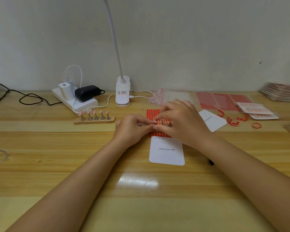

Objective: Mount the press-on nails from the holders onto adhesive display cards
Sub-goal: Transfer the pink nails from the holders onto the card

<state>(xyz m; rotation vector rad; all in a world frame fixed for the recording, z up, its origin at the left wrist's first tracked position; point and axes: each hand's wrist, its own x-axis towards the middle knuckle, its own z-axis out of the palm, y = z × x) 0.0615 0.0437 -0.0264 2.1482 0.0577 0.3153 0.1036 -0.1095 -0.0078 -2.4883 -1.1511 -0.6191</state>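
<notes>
We see the left hand (131, 129) and right hand (177, 119) meeting fingertip to fingertip, fingers curled, pinching something too small to identify. Beneath them lies a red adhesive strip sheet (153, 113); just nearer, a white display card (167, 153). Left of the left hand, a wooden holder (94, 120) carries five nails (95, 112). All on the bench (57, 164).

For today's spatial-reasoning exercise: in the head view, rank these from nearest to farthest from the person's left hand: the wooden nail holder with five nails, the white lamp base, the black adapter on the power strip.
From the left hand:
1. Wooden nail holder, just to its left on the table.
2. White lamp base, behind it, by the wall.
3. Black adapter, far back left on the power strip.
</notes>
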